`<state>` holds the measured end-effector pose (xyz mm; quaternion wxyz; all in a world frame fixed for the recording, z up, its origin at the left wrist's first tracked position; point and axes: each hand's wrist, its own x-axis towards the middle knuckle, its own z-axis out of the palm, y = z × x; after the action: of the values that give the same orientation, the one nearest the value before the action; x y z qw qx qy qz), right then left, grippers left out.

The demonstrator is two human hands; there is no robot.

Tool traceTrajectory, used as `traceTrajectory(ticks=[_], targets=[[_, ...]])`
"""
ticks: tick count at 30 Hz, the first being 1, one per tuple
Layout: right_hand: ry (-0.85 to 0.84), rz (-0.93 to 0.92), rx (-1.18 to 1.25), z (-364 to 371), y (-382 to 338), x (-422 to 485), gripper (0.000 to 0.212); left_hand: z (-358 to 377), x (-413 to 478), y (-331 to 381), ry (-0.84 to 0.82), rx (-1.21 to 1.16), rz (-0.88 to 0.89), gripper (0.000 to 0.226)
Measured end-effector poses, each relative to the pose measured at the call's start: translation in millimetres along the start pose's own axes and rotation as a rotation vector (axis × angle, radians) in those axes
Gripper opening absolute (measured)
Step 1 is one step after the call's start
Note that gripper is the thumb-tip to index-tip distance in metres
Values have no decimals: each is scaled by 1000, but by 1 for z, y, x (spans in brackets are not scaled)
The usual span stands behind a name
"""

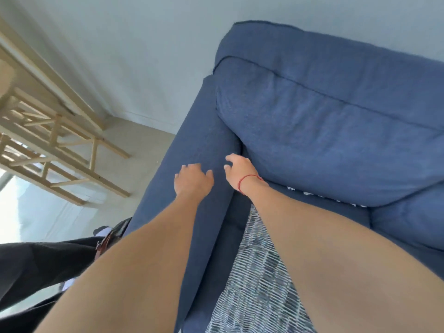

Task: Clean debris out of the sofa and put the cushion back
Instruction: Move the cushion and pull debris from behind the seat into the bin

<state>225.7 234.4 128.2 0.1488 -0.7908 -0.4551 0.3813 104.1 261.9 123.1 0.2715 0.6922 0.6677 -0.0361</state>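
Observation:
A blue fabric sofa fills the right side of the tilted view, with its armrest [204,131] running up the middle and a plump back cushion [324,135] to the right. My left hand [192,180] rests palm down on the armrest, fingers curled and apart, holding nothing. My right hand [239,168], with a red string at the wrist, reaches into the corner where armrest and back cushion meet, fingers spread. A blue-and-white patterned cushion [257,272] lies on the seat under my right forearm. A few small white specks [307,192] show at the foot of the back cushion.
Pale wooden furniture [55,140] stands at the left on a light floor. A white wall [144,56] is behind the sofa. Dark clothing [36,265] and a dark object lie low at the left beside the sofa.

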Motion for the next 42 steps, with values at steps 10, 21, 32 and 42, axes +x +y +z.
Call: traceTrajectory(ticks=[10, 21, 32, 42], targets=[[77, 281, 56, -63, 156, -18, 33, 98, -17, 117, -205, 96, 215, 47], [-67, 485, 107, -30, 274, 30, 54, 227, 31, 149, -485, 188, 268, 50], [-160, 510, 2, 1, 325, 81, 103, 313, 81, 161, -666, 339, 417, 88], [-265, 543, -37, -4, 334, 111, 103, 320, 84, 174, -694, 431, 373, 93]])
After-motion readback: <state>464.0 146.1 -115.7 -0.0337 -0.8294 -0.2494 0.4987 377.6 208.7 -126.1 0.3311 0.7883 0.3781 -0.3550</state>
